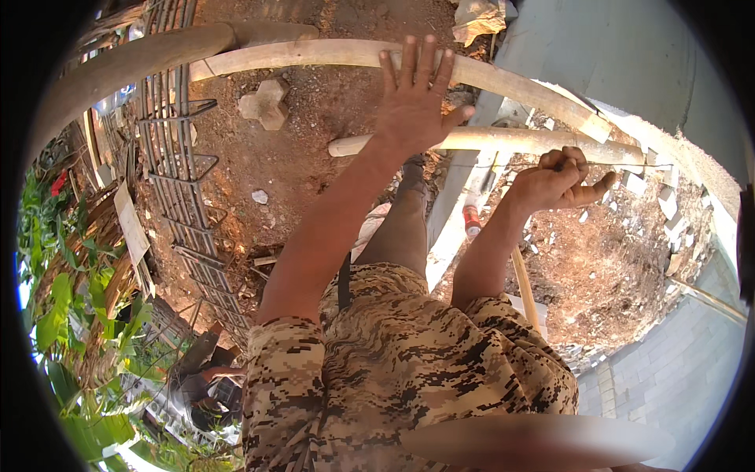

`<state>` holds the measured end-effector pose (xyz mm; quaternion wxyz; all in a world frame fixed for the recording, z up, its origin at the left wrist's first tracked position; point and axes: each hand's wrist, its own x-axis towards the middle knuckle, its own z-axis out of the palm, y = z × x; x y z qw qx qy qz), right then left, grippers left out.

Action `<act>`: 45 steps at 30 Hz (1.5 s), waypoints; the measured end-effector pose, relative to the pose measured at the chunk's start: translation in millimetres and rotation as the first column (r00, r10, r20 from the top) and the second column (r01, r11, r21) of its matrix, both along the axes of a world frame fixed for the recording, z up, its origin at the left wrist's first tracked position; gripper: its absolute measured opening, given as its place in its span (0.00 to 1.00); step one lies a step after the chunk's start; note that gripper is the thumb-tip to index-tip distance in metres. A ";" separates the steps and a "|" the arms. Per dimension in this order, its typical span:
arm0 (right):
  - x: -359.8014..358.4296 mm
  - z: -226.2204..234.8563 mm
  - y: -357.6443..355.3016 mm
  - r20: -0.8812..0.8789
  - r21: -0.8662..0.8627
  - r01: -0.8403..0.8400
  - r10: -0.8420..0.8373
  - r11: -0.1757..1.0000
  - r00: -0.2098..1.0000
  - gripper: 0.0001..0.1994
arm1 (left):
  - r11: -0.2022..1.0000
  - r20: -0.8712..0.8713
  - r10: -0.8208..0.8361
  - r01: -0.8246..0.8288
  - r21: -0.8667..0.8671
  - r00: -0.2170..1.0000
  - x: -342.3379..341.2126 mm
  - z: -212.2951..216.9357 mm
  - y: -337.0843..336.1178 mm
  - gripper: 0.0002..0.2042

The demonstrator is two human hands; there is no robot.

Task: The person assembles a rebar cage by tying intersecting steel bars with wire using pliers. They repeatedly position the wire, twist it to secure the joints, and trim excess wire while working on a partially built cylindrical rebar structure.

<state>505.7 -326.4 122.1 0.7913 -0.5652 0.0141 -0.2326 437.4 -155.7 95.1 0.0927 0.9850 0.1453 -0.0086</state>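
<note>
My left hand point(413, 98) is stretched out with fingers spread, its fingertips resting on a long pale wooden pole point(314, 53) that curves across the upper view. My right hand point(560, 182) is closed around a thin taut string or wire point(629, 165) that runs to the right toward a grey block wall point(668, 71). A second, shorter pale pole point(503, 140) lies just under both hands, above the brown dirt ground point(314, 149). I wear a camouflage shirt.
A long steel rebar cage point(185, 197) lies on the dirt at left. A concrete block point(266, 102) sits near the top. Rubble and white stone pieces point(668, 204) fill a dirt pit at right. Green plants point(71, 315) are at lower left.
</note>
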 end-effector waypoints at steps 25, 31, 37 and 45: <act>-19.8 -83.1 54.1 -0.420 -0.697 -0.603 0.902 -0.389 -0.096 0.18 | 0.173 0.171 0.983 -0.028 -0.985 0.064 -134.9 -9.5 -5.0 0.24; -12.8 -104.6 57.1 -0.347 -0.777 -0.512 0.928 -0.367 -0.137 0.17 | -0.071 -0.074 0.977 0.019 -0.997 -0.201 -163.6 -16.1 -46.3 0.21; -30.4 -88.1 75.4 -0.368 -0.655 -0.572 0.870 -0.494 -0.329 0.17 | -0.010 -0.038 0.949 0.094 -0.996 -0.312 -190.5 -14.8 -46.9 0.17; -88.6 -37.2 86.9 -0.640 -0.414 -0.574 0.674 -0.707 -0.369 0.18 | -0.110 -0.160 0.979 0.339 -0.934 -0.123 -201.9 -20.3 -57.9 0.14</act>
